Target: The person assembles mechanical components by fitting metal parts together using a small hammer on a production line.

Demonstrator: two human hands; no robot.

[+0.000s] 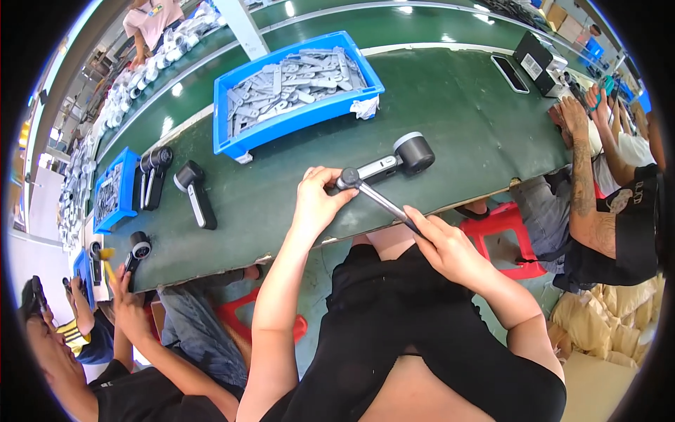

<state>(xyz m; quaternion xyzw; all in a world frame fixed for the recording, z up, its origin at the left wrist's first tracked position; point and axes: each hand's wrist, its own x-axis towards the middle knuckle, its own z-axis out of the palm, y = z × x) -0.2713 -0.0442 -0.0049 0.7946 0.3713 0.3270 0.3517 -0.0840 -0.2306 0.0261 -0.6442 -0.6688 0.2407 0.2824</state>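
Observation:
Near the table's front edge lies a handheld device with a black round head (416,152) and a black handle with a light grey strip (378,167). My left hand (316,199) is closed around the handle's end, fingers and thumb on either side. In my right hand (446,247) is a hammer (383,200) with a slim metal shaft and a dark round head. That head sits over the handle's end, between my left thumb and fingers, and hides that part; I cannot tell whether it touches.
A blue bin (299,116) of grey strip parts stands ahead. Left are similar devices (195,193) and a smaller blue bin (118,191). A phone (510,74) and black box (540,62) lie far right. Co-workers sit on both sides; one at left holds a yellow-headed tool (107,260).

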